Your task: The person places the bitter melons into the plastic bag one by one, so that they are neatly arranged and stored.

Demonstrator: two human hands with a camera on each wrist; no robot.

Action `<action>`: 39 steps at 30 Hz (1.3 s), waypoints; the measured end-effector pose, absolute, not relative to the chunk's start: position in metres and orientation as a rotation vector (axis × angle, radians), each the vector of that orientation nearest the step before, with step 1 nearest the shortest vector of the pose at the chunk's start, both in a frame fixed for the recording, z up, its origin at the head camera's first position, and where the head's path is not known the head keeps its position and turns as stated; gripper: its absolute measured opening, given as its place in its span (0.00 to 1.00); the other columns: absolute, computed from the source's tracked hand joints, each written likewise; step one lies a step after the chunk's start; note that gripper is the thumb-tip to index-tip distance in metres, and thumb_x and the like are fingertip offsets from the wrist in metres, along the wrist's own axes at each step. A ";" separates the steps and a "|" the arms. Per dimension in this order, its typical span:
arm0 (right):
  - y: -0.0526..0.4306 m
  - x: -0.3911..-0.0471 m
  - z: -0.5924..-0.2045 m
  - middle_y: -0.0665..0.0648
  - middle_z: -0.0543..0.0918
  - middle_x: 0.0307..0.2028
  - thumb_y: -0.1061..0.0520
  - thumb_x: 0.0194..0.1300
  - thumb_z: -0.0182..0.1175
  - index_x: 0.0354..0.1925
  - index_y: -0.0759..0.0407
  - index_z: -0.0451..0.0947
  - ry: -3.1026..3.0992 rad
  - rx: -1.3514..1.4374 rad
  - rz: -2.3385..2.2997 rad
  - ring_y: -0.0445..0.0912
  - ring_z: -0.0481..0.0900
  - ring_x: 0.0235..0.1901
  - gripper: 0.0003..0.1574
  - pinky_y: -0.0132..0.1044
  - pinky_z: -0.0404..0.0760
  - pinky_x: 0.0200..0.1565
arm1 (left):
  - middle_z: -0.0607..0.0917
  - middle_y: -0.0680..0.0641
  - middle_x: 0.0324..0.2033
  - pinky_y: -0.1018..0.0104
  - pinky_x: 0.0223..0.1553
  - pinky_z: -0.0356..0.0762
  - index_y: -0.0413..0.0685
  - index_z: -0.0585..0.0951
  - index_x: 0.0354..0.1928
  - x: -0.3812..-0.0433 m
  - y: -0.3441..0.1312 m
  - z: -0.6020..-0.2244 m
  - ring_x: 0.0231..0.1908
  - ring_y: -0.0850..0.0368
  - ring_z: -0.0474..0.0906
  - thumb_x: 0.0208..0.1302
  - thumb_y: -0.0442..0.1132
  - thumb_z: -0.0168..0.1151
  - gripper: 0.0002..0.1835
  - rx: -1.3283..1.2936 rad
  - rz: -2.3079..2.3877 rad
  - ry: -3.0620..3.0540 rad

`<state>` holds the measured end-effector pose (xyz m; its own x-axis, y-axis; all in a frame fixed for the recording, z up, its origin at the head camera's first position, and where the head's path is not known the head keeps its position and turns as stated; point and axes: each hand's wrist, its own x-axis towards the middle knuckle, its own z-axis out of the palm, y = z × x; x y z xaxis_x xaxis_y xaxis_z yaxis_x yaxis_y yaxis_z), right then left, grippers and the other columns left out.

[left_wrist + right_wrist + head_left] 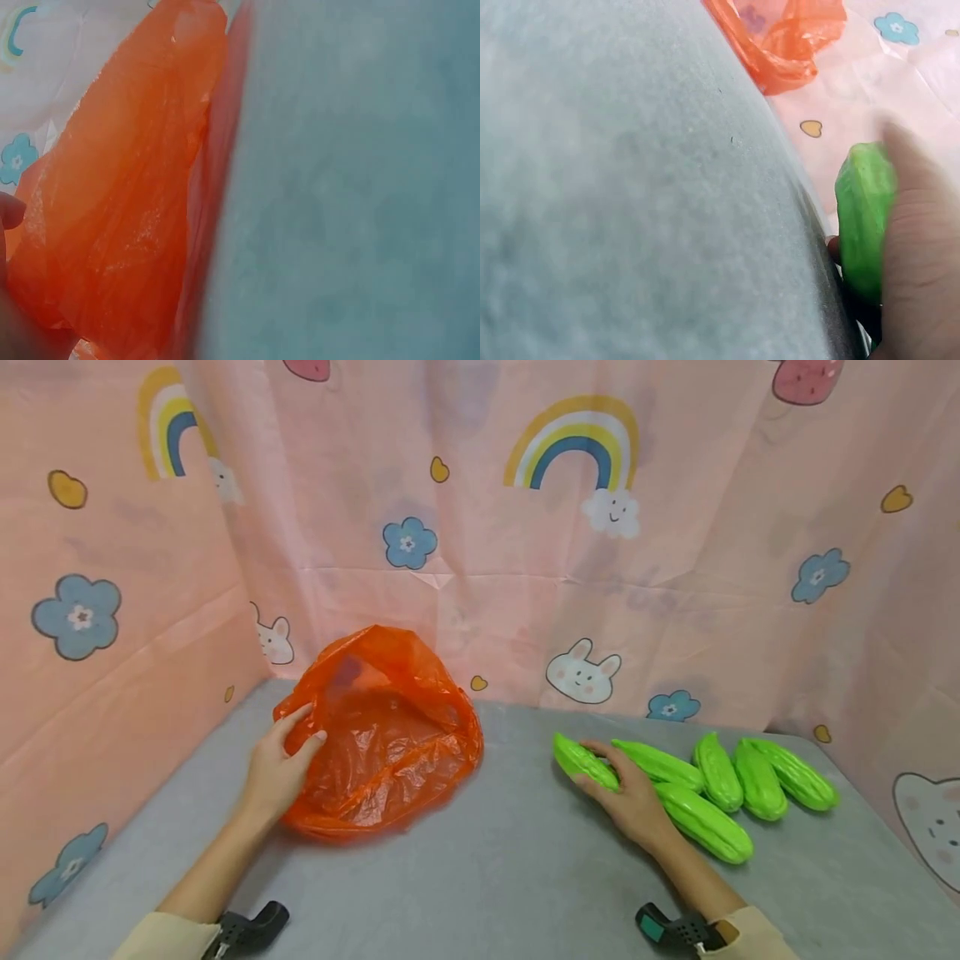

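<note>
An orange plastic bag (390, 752) stands with its mouth spread wide on the left half of the table. My left hand (279, 768) pinches its left rim between thumb and fingers; in the left wrist view the bag's thin side (127, 195) fills much of the left part. On the right, my right hand (626, 797) grips a bright green, ridged bitter melon (581, 762), thumb on the near side and fingers over the far side. The same bitter melon (864, 217) shows beside the thumb in the right wrist view, partly hidden by it.
Several more green bitter melons (717, 772) lie in a loose group beside and behind my right hand. A grey tabletop (465, 885) stretches between the hands. Pink printed cloth (480, 568) hangs behind the table and along both sides.
</note>
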<state>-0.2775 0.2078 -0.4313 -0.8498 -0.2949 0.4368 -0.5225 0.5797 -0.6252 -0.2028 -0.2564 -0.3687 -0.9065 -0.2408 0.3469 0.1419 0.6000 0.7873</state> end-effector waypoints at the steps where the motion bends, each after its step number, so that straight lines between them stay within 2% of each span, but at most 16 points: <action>1: 0.208 -0.277 -0.431 0.60 0.78 0.64 0.50 0.68 0.66 0.69 0.57 0.70 -2.535 0.666 1.134 0.57 0.76 0.63 0.35 0.58 0.74 0.59 | 0.70 0.31 0.71 0.36 0.71 0.63 0.38 0.68 0.72 -0.203 -0.255 -0.370 0.70 0.34 0.66 0.73 0.41 0.57 0.29 0.084 -1.261 -2.403; 4: 0.207 -0.276 -0.431 0.59 0.78 0.64 0.51 0.59 0.73 0.70 0.56 0.69 -2.545 0.649 1.099 0.53 0.77 0.60 0.43 0.54 0.77 0.54 | 0.69 0.32 0.71 0.36 0.71 0.62 0.39 0.68 0.73 -0.204 -0.255 -0.375 0.70 0.35 0.65 0.72 0.40 0.58 0.29 0.070 -1.308 -2.386; 8: 0.207 -0.275 -0.431 0.58 0.78 0.64 0.52 0.60 0.73 0.70 0.56 0.69 -2.541 0.611 1.109 0.47 0.76 0.58 0.43 0.45 0.76 0.53 | 0.68 0.33 0.72 0.35 0.72 0.57 0.42 0.68 0.73 -0.205 -0.257 -0.381 0.73 0.36 0.61 0.71 0.39 0.60 0.30 0.021 -1.344 -2.368; 11: 0.207 -0.275 -0.430 0.57 0.79 0.64 0.52 0.61 0.72 0.71 0.56 0.69 -2.542 0.585 1.120 0.47 0.76 0.58 0.42 0.44 0.76 0.54 | 0.67 0.34 0.73 0.38 0.71 0.60 0.44 0.68 0.74 -0.205 -0.261 -0.384 0.72 0.38 0.62 0.71 0.40 0.60 0.30 0.006 -1.364 -2.364; 13: 0.207 -0.274 -0.430 0.58 0.79 0.63 0.52 0.62 0.71 0.70 0.55 0.70 -2.537 0.577 1.118 0.48 0.77 0.57 0.41 0.47 0.76 0.54 | 0.67 0.35 0.73 0.55 0.70 0.65 0.44 0.68 0.74 -0.205 -0.264 -0.386 0.71 0.39 0.64 0.72 0.40 0.59 0.30 -0.003 -1.368 -2.367; 15: 0.206 -0.274 -0.430 0.59 0.79 0.63 0.52 0.61 0.71 0.69 0.55 0.71 -2.528 0.578 1.117 0.52 0.78 0.57 0.40 0.52 0.76 0.55 | 0.67 0.35 0.73 0.72 0.65 0.68 0.44 0.67 0.74 -0.205 -0.267 -0.387 0.67 0.42 0.67 0.73 0.41 0.58 0.30 -0.032 -1.387 -2.371; 18: 0.206 -0.273 -0.430 0.62 0.78 0.62 0.52 0.62 0.71 0.67 0.56 0.74 -2.526 0.587 1.112 0.58 0.77 0.59 0.36 0.60 0.75 0.57 | 0.65 0.34 0.73 0.90 0.53 0.64 0.44 0.64 0.76 -0.205 -0.273 -0.391 0.63 0.54 0.69 0.75 0.42 0.54 0.30 -0.084 -1.465 -2.365; 21: 0.208 -0.273 -0.429 0.64 0.76 0.61 0.52 0.64 0.69 0.66 0.58 0.75 -2.546 0.580 1.135 0.62 0.74 0.62 0.34 0.65 0.72 0.59 | 0.65 0.36 0.73 0.90 0.53 0.65 0.44 0.62 0.77 -0.203 -0.278 -0.393 0.60 0.67 0.68 0.78 0.43 0.47 0.29 -0.111 -1.625 -2.300; 24: 0.209 -0.271 -0.427 0.65 0.76 0.60 0.51 0.66 0.67 0.67 0.60 0.75 -2.563 0.554 1.146 0.64 0.72 0.64 0.34 0.66 0.71 0.59 | 0.67 0.39 0.71 0.88 0.55 0.65 0.44 0.62 0.77 -0.202 -0.279 -0.395 0.58 0.74 0.68 0.80 0.44 0.42 0.28 -0.134 -1.714 -2.227; 28: 0.212 -0.270 -0.428 0.65 0.78 0.59 0.52 0.66 0.66 0.68 0.60 0.73 -2.545 0.543 1.129 0.63 0.72 0.64 0.35 0.64 0.71 0.59 | 0.68 0.39 0.71 0.87 0.56 0.67 0.42 0.62 0.77 -0.204 -0.275 -0.397 0.58 0.74 0.69 0.79 0.38 0.42 0.27 -0.177 -1.723 -2.189; 32: 0.210 -0.272 -0.425 0.62 0.81 0.59 0.53 0.68 0.64 0.68 0.57 0.73 -2.510 0.570 1.116 0.56 0.78 0.57 0.32 0.49 0.76 0.57 | 0.63 0.35 0.73 0.88 0.51 0.68 0.43 0.55 0.79 -0.204 -0.275 -0.399 0.53 0.74 0.69 0.71 0.26 0.42 0.34 -0.147 -1.695 -2.211; 34: 0.209 -0.273 -0.421 0.61 0.81 0.60 0.54 0.70 0.62 0.69 0.55 0.73 -2.493 0.593 1.143 0.55 0.79 0.57 0.30 0.45 0.77 0.57 | 0.59 0.34 0.75 0.89 0.49 0.68 0.45 0.52 0.80 -0.204 -0.276 -0.399 0.52 0.74 0.67 0.67 0.23 0.41 0.39 -0.124 -1.672 -2.234; 37: 0.206 -0.271 -0.413 0.60 0.80 0.63 0.55 0.74 0.58 0.69 0.55 0.72 -2.488 0.614 1.200 0.55 0.77 0.62 0.28 0.47 0.77 0.62 | 0.55 0.36 0.77 0.90 0.51 0.65 0.49 0.49 0.81 -0.204 -0.275 -0.399 0.59 0.70 0.65 0.65 0.21 0.41 0.42 -0.104 -1.662 -2.256; 39: 0.205 -0.269 -0.406 0.59 0.79 0.65 0.55 0.75 0.55 0.69 0.53 0.73 -2.494 0.630 1.239 0.53 0.75 0.66 0.26 0.48 0.78 0.62 | 0.51 0.39 0.80 0.91 0.53 0.62 0.51 0.48 0.82 -0.205 -0.274 -0.398 0.65 0.65 0.61 0.65 0.21 0.40 0.43 -0.107 -1.697 -2.256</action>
